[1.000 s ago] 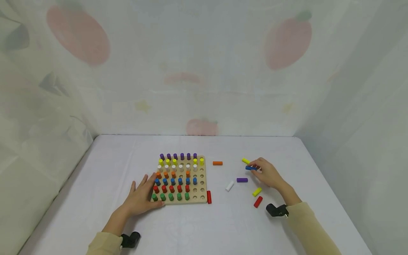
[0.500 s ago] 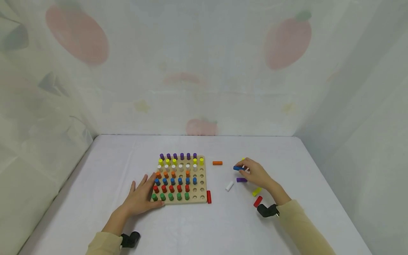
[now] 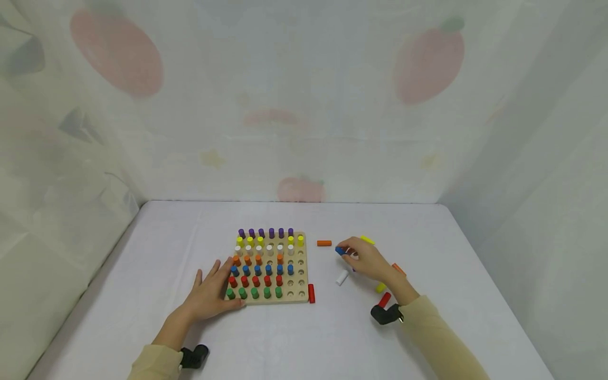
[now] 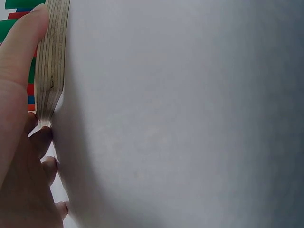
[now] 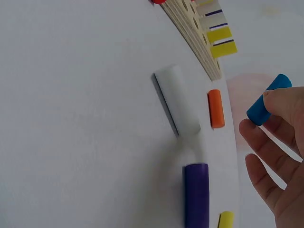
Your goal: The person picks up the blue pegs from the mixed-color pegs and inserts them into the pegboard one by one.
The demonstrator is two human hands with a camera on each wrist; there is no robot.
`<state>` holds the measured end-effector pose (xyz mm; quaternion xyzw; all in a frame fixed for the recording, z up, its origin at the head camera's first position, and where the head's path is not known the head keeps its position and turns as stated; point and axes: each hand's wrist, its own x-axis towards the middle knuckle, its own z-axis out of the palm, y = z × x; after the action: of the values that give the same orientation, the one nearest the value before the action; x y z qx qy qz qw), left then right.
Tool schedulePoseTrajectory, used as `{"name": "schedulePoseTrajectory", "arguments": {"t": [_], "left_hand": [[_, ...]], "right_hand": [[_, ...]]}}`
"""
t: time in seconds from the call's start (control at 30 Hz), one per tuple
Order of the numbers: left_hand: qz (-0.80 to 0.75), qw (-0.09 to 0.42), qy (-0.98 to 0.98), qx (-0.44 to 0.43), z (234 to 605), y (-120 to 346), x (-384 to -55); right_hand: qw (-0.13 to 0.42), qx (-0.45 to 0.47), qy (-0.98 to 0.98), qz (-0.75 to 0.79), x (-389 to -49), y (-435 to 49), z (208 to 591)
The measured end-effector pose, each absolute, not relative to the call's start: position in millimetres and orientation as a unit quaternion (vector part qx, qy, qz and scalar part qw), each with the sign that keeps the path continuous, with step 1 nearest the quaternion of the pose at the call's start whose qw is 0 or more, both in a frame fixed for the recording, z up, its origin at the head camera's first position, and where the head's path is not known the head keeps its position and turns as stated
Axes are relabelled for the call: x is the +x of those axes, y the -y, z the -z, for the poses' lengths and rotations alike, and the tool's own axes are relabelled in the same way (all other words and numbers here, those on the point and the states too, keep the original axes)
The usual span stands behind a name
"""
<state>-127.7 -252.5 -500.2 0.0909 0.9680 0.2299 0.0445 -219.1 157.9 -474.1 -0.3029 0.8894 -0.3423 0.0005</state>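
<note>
My right hand pinches a blue peg between thumb and fingertips, above the table to the right of the pegboard. The right wrist view shows this blue peg tilted, with the other fingers loosely spread. A wooden pegboard carries rows of upright purple, yellow, white, orange, blue, red and green pegs; some holes at its right side are bare. My left hand rests against the board's near left corner, fingers spread along its left side. In the left wrist view, the thumb lies on the board's edge.
Loose pegs lie right of the board: orange, white, red against its right edge and yellow. A purple peg is mostly hidden by the right hand in the head view. Another red peg lies near the right wrist.
My right hand has moved left toward the board with the blue peg, which has turned from lying sideways to tilted. The left hand and board have stayed put.
</note>
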Motion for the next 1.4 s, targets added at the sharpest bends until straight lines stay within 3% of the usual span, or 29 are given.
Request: {"name": "schedulePoseTrajectory", "arguments": {"t": [0.77,1.4], "left_hand": [[-0.227,0.044,-0.969,0.090,502,253,-129],[-0.227,0.047,-0.969,0.086,501,253,-128]], "right_hand": [[0.027,-0.265,-0.861,0.434,-208,-111,485],[0.063,-0.285,-0.851,0.436,-205,-77,500]]}}
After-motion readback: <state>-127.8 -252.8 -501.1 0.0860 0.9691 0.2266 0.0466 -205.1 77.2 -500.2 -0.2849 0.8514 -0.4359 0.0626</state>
